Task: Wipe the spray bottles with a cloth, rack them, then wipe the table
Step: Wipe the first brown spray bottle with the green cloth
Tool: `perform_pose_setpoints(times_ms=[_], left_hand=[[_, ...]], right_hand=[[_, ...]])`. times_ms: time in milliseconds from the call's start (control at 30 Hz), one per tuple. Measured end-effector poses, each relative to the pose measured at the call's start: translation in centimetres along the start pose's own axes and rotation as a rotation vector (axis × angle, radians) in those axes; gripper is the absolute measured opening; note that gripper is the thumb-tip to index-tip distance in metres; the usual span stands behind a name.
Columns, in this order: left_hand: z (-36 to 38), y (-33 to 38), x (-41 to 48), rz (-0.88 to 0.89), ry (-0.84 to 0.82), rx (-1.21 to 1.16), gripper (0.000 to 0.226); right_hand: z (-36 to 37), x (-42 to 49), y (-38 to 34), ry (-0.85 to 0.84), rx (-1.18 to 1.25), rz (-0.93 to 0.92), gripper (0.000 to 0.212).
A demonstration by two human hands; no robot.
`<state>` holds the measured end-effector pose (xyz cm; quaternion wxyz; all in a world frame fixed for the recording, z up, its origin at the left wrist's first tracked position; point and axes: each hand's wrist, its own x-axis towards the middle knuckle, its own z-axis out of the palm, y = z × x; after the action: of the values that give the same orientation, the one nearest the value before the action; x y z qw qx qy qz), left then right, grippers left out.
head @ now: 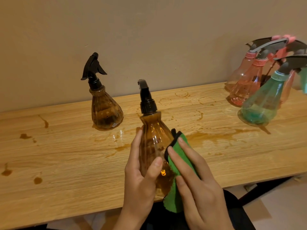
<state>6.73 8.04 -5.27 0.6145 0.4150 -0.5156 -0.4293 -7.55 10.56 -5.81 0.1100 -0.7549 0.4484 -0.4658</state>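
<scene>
- The left hand (141,176) grips a brown see-through plastic spray bottle with a ribbed, pear-shaped body (154,135). The thumb lies across the front and the fingers curl round the left side.
- This bottle is lifted above the near edge of the table, almost upright. Its black screw collar and spray head point up and away from the person.
- The right hand (199,185) lies with straight fingers flat on a green microfibre cloth with a dark edge (172,198) and presses it against the right side of the bottle. The lower part of the cloth hangs loose under the hand.
- The long light wooden table (66,163) carries brown liquid spills (216,135) beyond the hands, some drops at the left, and faint ring marks (181,93) nearer to the wall.
- A second brown ribbed spray bottle with a black trigger head (106,112) stands on the table to the left, behind the held one and well apart from it.
- At the right end a green see-through spray bottle with a dark trigger (262,107) stands in front of several pink see-through spray bottles (245,90), close together.
- A plain beige wall (149,39) rises behind the table.
</scene>
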Motion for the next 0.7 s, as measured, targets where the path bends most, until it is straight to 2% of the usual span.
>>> perform_pose_setpoints(times_ms=[167,300,400,533,700], left_hand=[[0.3,0.5,-0.2,0.034,-0.111,0.150,0.069],[0.4,0.7,-0.2,0.053,-0.118,0.127,0.066],[0.3,0.6,-0.2,0.045,-0.093,0.065,0.063],[0.0,0.4,0.0,-0.003,-0.071,0.023,0.080],[0.4,0.7,-0.3,0.023,-0.155,0.098,0.066]], right_hand=[[-1.2,2.4,0.2,0.011,0.109,0.085,0.046],[-1.6,2.7,0.3,-0.015,0.125,0.063,0.046],[-1.2,0.8,0.3,0.043,0.080,0.069,0.046],[-0.8,-0.1,0.3,0.068,0.049,0.081,0.045],[-1.5,3.1,0.4,-0.002,0.190,0.142,0.046]])
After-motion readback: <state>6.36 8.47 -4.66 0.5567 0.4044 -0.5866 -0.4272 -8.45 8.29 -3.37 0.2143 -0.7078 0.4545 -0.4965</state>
